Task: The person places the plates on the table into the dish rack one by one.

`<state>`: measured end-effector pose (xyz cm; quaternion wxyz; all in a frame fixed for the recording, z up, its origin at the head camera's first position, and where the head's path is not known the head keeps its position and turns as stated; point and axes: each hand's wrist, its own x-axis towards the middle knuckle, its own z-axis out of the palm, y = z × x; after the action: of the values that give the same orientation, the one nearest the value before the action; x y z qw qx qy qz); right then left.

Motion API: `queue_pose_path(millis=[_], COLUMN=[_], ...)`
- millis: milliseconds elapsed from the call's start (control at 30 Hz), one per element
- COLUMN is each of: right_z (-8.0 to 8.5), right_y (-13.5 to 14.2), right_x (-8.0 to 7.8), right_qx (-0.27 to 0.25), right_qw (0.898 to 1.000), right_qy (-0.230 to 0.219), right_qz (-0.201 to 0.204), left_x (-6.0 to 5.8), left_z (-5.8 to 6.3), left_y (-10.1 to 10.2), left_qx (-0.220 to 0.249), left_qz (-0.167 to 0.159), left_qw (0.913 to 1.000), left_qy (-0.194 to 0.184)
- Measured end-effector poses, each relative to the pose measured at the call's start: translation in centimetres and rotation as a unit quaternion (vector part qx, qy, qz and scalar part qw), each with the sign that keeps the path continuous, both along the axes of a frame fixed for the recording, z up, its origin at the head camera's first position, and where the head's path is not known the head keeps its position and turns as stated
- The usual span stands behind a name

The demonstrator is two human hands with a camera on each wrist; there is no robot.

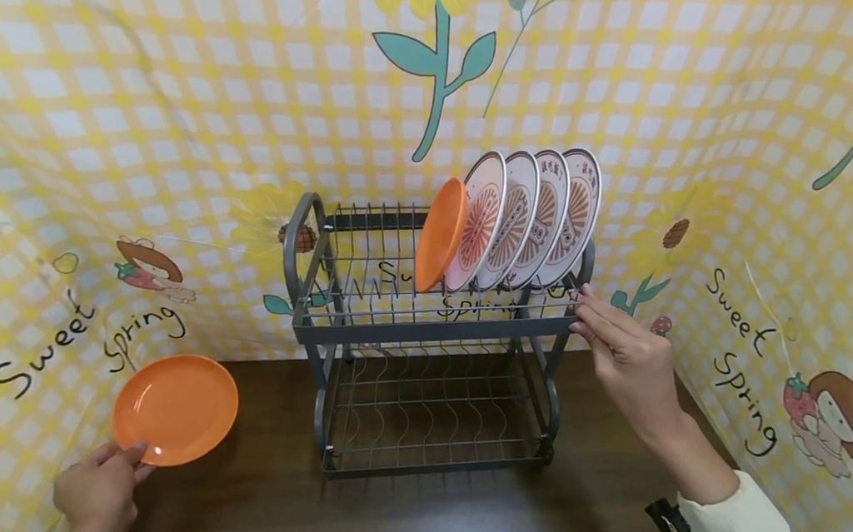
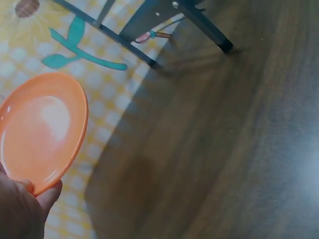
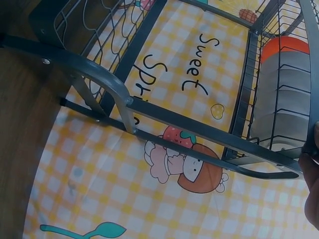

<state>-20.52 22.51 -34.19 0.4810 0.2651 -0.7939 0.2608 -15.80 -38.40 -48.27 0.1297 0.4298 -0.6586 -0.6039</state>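
My left hand [image 1: 99, 487] pinches the near rim of an orange plate [image 1: 176, 409], thumb on its upper face, to the left of a dark grey two-tier dish rack [image 1: 429, 330]. In the left wrist view the same plate [image 2: 42, 129] is tilted and apart from the rack. At the rack's upper front right corner, my right hand [image 1: 633, 362] grips the frame between thumb and fingers. Another orange plate [image 1: 440, 235] stands on edge in the upper tier. Right beside it stand several white patterned plates [image 1: 481, 220] in a row. Part of the right hand [image 3: 311, 184] shows in the right wrist view.
The lower tier [image 1: 429, 421] has wavy wire dividers. Under the rack lies a dark wooden tabletop [image 1: 244, 485]. Yellow checked cloth [image 1: 183, 113] with printed flowers and lettering rises behind and on both sides. A black clip [image 1: 667, 517] sits by the right sleeve.
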Motion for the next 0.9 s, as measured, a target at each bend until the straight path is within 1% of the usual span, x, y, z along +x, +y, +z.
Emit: queue_pose_path(millis=[100,167,200,267,333,433,567,667,800,900], right_z=[0.0,0.1,0.1,0.1,0.1,0.1,0.0,0.0,0.1,0.2], right_y=[0.0,0.0,0.0,0.0,0.0,0.0,0.1,0.2,0.2,0.1], right_x=[0.0,0.0,0.0,0.0,0.0,0.0,0.0,0.0,-0.1,-0.1], right_qx=[-0.001,-0.001,-0.001,-0.001,-0.001,-0.002,-0.004,-0.005,-0.008,-0.009], right_qw=[1.0,1.0,1.0,1.0,1.0,1.0,1.0,1.0,1.0,1.0], right_qy=[0.001,0.0,-0.001,-0.003,-0.005,-0.006,-0.006,-0.004,-0.003,-0.003], right_qz=[0.002,0.003,0.003,0.004,0.004,0.004,0.006,0.007,0.011,0.014], left_x=[-0.2,-0.3,-0.3,-0.3,-0.2,0.2,0.7,0.8,0.7,0.6], left_z=[1.1,1.8,2.2,2.8,3.5,4.7,6.6,8.0,9.4,10.5], left_y=[0.5,0.9,1.2,1.7,2.4,3.3,4.6,5.5,6.6,7.3], left_qx=[-0.005,0.012,0.021,0.057,0.086,0.109,0.117,0.124,0.13,0.127], left_qz=[0.008,0.024,0.029,0.042,0.052,0.053,0.043,0.038,0.037,0.034], left_qw=[0.9986,0.9947,0.9917,0.9829,0.9738,0.9657,0.9564,0.9434,0.9229,0.9142], left_qy=[0.052,0.099,0.124,0.17,0.204,0.23,0.264,0.305,0.36,0.383])
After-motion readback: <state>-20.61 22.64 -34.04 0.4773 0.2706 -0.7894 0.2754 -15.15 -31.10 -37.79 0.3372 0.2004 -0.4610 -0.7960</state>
